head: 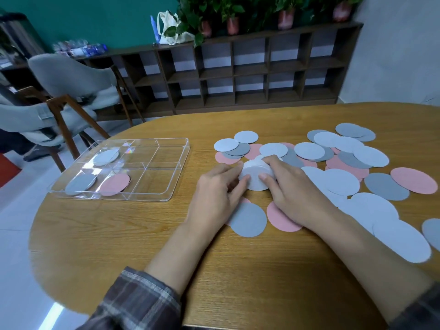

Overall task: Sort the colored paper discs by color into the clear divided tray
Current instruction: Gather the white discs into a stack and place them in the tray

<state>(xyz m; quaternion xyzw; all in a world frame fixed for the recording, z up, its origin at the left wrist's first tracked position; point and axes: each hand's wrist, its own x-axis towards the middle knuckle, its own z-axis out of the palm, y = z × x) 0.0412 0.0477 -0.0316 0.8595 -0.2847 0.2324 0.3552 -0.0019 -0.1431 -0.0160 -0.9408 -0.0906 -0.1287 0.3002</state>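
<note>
Though three discs already lie in the clear divided tray [164, 179] at the left of the table [142, 246], the sorting looks to me barely begun. A pale disc [106, 157] sits in the tray's far-left compartment, a grey disc [79, 184] in the near-left one, and a pink disc [115, 184] in the compartment just right of that. Both hands are at the middle of the table on a small stack of pale discs [256, 177]. The left hand [214, 189] has its grip curled against the stack's left edge, and the right hand [288, 186] pinches the right edge between thumb and fingers. That stack is well apart from the tray and not yet carried over. Most of the work is left, I'd judge: the loose discs [340, 182], pale, grey and pink, lie spread and overlapping across the right half of the table. The tray's other compartments hold nothing I can see.
</note>
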